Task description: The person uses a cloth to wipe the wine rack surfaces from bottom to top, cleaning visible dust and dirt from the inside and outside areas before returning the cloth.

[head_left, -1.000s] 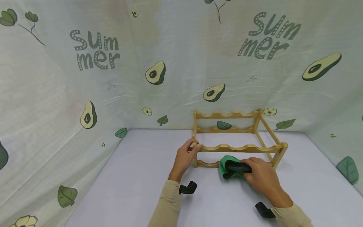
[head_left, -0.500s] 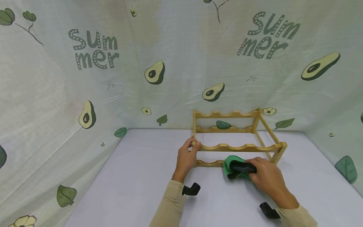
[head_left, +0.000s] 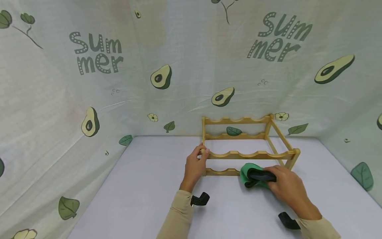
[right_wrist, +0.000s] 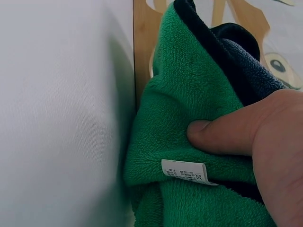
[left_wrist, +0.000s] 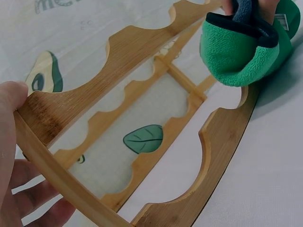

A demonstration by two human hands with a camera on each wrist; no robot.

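While the left hand (head_left: 194,167), just below the centre of the head view, grips the left end of a wooden rack (head_left: 247,155), the right hand (head_left: 287,184), at lower right, pinches a bunched green cloth (head_left: 246,170) with dark edging. The rack stands right of centre, its 4 scalloped rails running across the frame, 2 in front and 2 behind. The cloth lies against the lower front rail, toward its right end. In the left wrist view, the left thumb sits on the rail at the left edge, with fingers curled behind the upright at lower left. In the right wrist view, the right thumb presses into the cloth at centre, just above a white label (right_wrist: 184,170).

A white table (head_left: 143,186) fills the lower middle of the head view. Behind it hangs a pale sheet (head_left: 185,49) printed with avocados, leaves and 2 "summer" words, at upper left and upper right.
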